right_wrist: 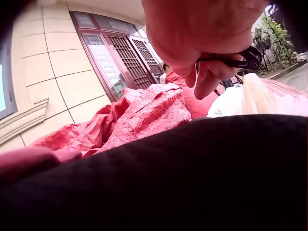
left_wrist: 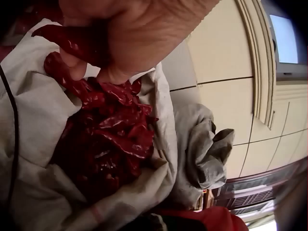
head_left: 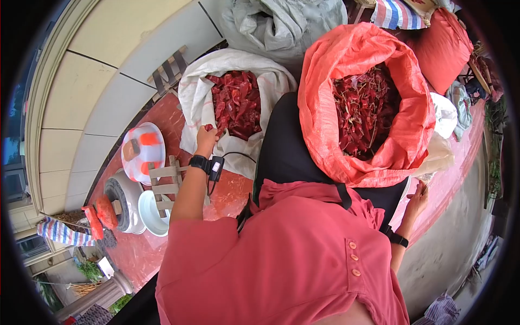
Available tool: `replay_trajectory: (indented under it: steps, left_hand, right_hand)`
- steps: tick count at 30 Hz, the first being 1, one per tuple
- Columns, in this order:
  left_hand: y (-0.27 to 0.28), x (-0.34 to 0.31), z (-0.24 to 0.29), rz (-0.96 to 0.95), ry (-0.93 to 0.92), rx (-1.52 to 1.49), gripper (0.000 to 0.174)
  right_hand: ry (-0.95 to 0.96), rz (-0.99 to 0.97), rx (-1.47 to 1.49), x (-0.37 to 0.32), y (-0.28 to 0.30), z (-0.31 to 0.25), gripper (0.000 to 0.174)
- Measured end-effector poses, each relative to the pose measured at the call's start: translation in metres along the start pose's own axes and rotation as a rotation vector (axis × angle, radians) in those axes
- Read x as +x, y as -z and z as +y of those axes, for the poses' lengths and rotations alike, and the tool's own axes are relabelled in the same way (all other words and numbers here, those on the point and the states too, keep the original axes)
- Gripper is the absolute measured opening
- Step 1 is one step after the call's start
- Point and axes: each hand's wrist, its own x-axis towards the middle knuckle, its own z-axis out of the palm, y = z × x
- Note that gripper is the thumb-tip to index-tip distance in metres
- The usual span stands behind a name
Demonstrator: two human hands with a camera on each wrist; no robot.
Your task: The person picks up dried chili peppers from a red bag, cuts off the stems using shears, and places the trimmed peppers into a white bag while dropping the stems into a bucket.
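Observation:
My left hand (head_left: 206, 143) is at the near left rim of a white woven sack (head_left: 194, 86). It holds dried red chili peppers (left_wrist: 74, 42) between fingers and thumb, above the sack's mouth in the left wrist view. Glossy red chili pieces (head_left: 236, 105) lie inside that sack. My right hand (head_left: 416, 201) is low on the right, beside a red woven sack (head_left: 319, 81). Its fingers are curled round the black looped handle of what look like scissors (right_wrist: 251, 58); the blades are hidden in the right wrist view. Whole dried chilies with stems (head_left: 368, 111) fill the red sack.
On the left stand a patterned round tray (head_left: 153, 131), a pale blue basin (head_left: 149, 212) and a small wooden stool (head_left: 165, 187). A grey sack (head_left: 281, 27) lies behind the white one, and a full red sack (head_left: 445, 51) stands at the back right.

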Motion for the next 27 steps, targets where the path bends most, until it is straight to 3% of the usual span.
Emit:
replay_trajectory:
  steps: [3,6,8,9,11,13,15,17,18,20,22,27]
  left_hand:
    - [-0.005,0.042,-0.037,-0.092,0.051,0.009,0.023]
    - [-0.028,0.099,-0.099,-0.097,-0.079,0.274,0.029]
    - [-0.033,0.074,-0.077,-0.076,-0.217,0.426,0.031]
    - [-0.042,0.088,-0.100,0.016,-0.390,0.557,0.032]
    - [-0.043,0.076,-0.094,0.046,-0.411,0.604,0.034]
    - [-0.048,0.062,-0.084,0.124,-0.306,0.599,0.034]
    - [-0.048,0.080,-0.106,0.209,-0.430,0.696,0.038]
    - [-0.034,0.055,-0.044,0.102,-0.348,0.713,0.032]
    - [-0.030,0.050,-0.024,0.109,-0.389,0.712,0.031]
    - [-0.026,0.039,0.022,0.159,-0.478,0.636,0.029]
    - [-0.027,0.035,0.056,0.159,-0.578,0.502,0.029]
    - [-0.045,0.043,0.081,0.081,-0.676,0.287,0.069]
  right_hand:
    - [0.127,-0.012,0.023,0.000,-0.017,0.014,0.033]
    - [-0.023,-0.130,0.119,-0.009,-0.018,0.001,0.034]
    - [-0.028,-0.178,0.104,-0.014,-0.019,-0.005,0.033]
    - [-0.036,-0.185,0.068,-0.017,-0.022,-0.006,0.032]
    - [-0.064,-0.191,0.033,-0.019,-0.028,-0.005,0.031]
    - [-0.108,-0.159,0.073,-0.020,-0.027,-0.006,0.029]
    - [-0.147,-0.120,0.122,-0.022,-0.028,-0.013,0.027]
    - [-0.191,-0.095,0.108,-0.016,-0.037,0.004,0.026]
    - [-0.215,-0.083,0.092,-0.014,-0.041,0.012,0.025]
    - [-0.086,0.000,-0.001,-0.015,-0.045,0.009,0.025]
    - [-0.167,-0.032,-0.028,-0.015,-0.043,-0.007,0.026]
    - [-0.153,-0.021,-0.051,-0.015,-0.042,-0.009,0.026]
